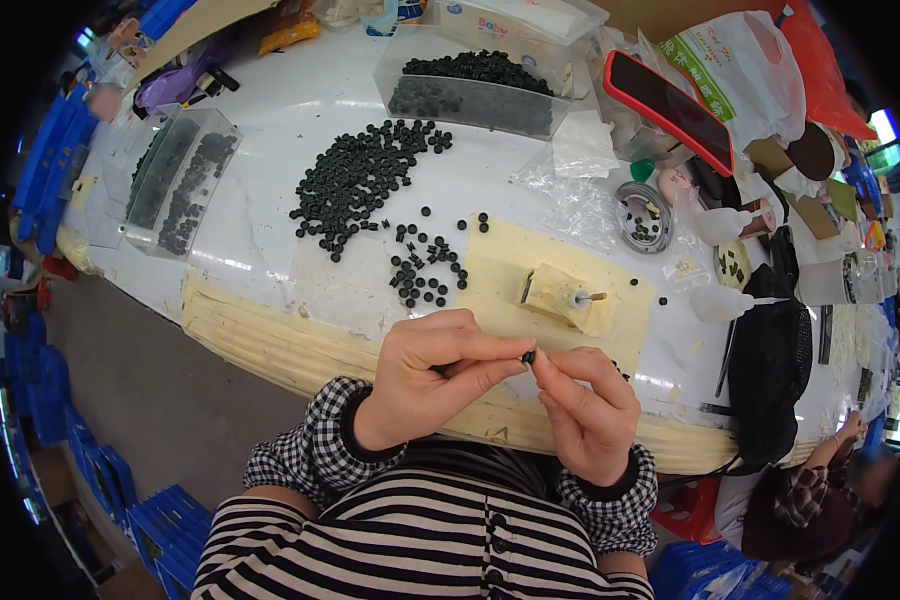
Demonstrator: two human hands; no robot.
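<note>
A small black round part [528, 357] is pinched between the fingertips of both hands, just over the near edge of the table. My left hand [440, 365] grips it from the left with thumb and forefinger, and my right hand [592, 398] from the right. Beyond them a yellowish block with a small metal pin [567, 297] stands on a pale yellow sheet [490, 255]. Left of the sheet lies a small group of loose black parts [428, 268], some on their sides. A larger heap of the same parts [360, 180] spreads farther back.
Clear bins of black parts stand at the back [470, 105] and left [185, 190]. Rightward are a red-cased phone [670, 112], a round metal dish [646, 217], white squeeze bottles [722, 305] and a black bag [767, 370]. Another person [810, 500] sits at far right.
</note>
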